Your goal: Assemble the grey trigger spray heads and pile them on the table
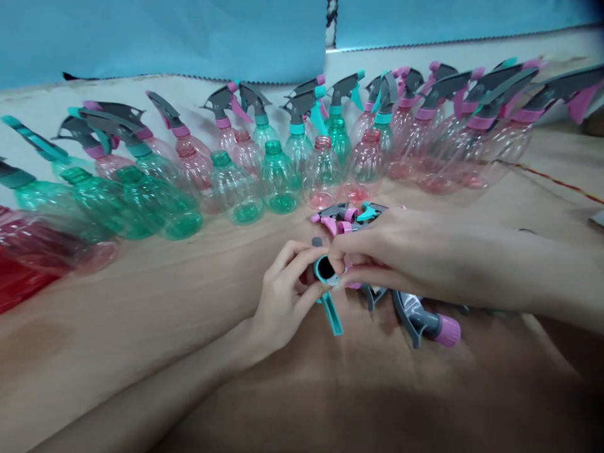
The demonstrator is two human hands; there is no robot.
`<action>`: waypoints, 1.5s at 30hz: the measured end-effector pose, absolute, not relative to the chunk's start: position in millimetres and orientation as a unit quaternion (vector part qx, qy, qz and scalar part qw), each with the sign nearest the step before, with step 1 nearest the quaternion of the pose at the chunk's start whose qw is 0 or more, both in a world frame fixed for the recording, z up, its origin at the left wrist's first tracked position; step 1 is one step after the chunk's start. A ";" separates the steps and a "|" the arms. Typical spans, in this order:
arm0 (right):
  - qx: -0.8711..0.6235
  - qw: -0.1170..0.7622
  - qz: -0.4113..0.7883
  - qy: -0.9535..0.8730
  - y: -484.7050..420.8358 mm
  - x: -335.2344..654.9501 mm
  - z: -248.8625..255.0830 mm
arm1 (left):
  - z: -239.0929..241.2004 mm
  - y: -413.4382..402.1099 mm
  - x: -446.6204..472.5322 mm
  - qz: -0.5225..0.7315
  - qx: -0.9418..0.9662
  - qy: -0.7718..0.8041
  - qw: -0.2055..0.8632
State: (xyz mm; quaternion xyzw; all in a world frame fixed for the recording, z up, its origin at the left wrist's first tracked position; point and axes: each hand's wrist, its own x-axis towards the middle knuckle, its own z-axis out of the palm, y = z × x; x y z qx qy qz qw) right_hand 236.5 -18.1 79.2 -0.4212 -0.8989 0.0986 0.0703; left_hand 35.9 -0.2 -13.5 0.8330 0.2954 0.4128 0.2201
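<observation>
My left hand (pixel 283 292) is closed around a trigger spray head (pixel 333 318), with the thumb and fingers at its teal collar. The dark open end of the collar faces me, and the teal trigger hangs below it. My right hand (pixel 363 248) pinches at the collar's right rim. Something small and whitish shows at its fingertips, too blurred to name. Under and beside my right hand lie several loose spray heads (pixel 330 217) in grey, pink and teal. One with a pink collar (pixel 447 331) rests to the right, nearer me.
Capless green and pink bottles (pixel 280 182) stand behind my hands. Further back is a row of bottles with spray heads fitted (pixel 297 129). At the left lies a tilted pink bottle (pixel 51 242) by a red sheet (pixel 19 283). A twisted cord (pixel 552 176) runs along the right.
</observation>
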 end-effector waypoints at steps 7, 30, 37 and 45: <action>-0.404 0.118 0.099 -0.902 -14.0 236.1 83.8 | -16.1 5.1 35.1 0.419 0.806 0.337 0.247; -0.379 0.149 0.048 -0.912 -4.8 230.2 69.8 | -19.5 2.0 35.9 0.457 0.785 0.336 0.250; -0.391 0.139 0.067 -0.907 -6.7 232.2 71.3 | -15.0 -1.4 36.5 0.454 0.798 0.318 0.238; -0.400 0.142 0.067 -0.903 -16.8 228.7 77.4 | -19.4 0.0 33.2 0.456 0.810 0.324 0.176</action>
